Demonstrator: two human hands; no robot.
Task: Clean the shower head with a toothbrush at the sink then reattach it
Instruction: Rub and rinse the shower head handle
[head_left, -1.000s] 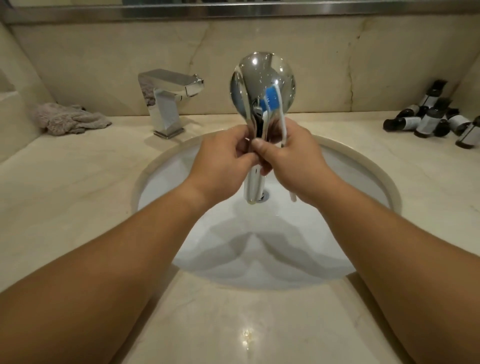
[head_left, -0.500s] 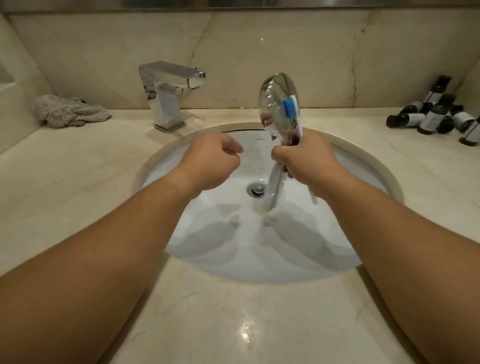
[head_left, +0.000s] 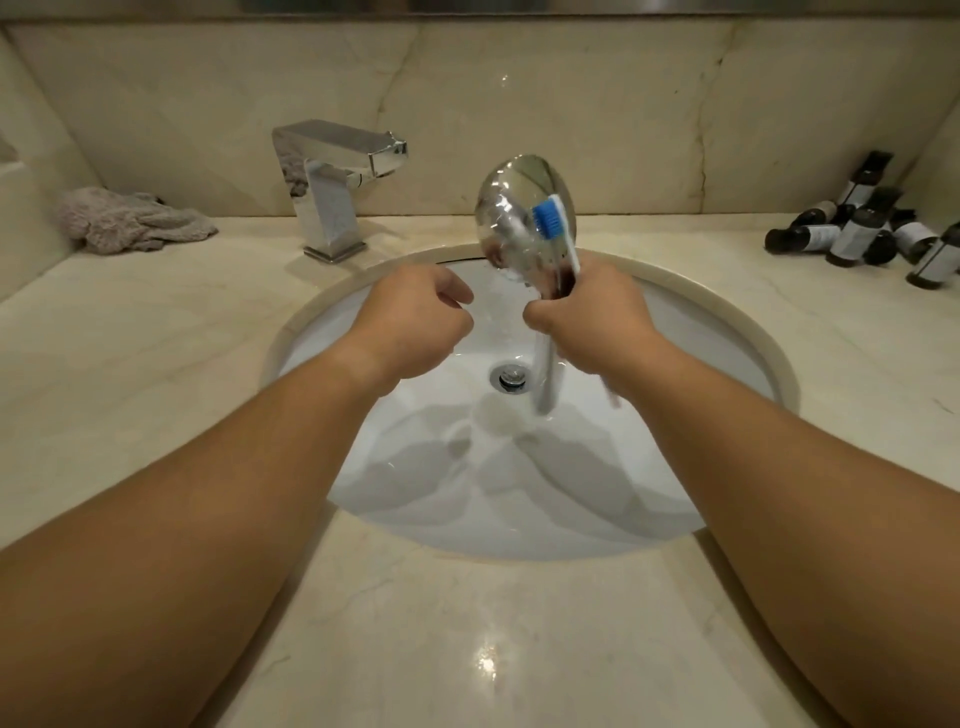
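Observation:
My right hand (head_left: 587, 322) grips the handle of a chrome shower head (head_left: 511, 208) together with a white toothbrush, whose blue bristles (head_left: 548, 218) lie against the round head. Both stand upright above the white sink basin (head_left: 675, 332); the handle's lower end points down near the drain (head_left: 511, 376). My left hand (head_left: 415, 327) hovers a little to the left of the handle with its fingers curled, holding nothing.
A square chrome faucet (head_left: 332, 182) stands behind the basin at the left. A crumpled grey cloth (head_left: 130, 221) lies at the back left of the marble counter (head_left: 156, 364). Several small dark bottles (head_left: 857, 228) lie at the back right.
My left hand let go of the shower head handle and moved away to the left. My right hand lowered the shower head and toothbrush and shifted them slightly right.

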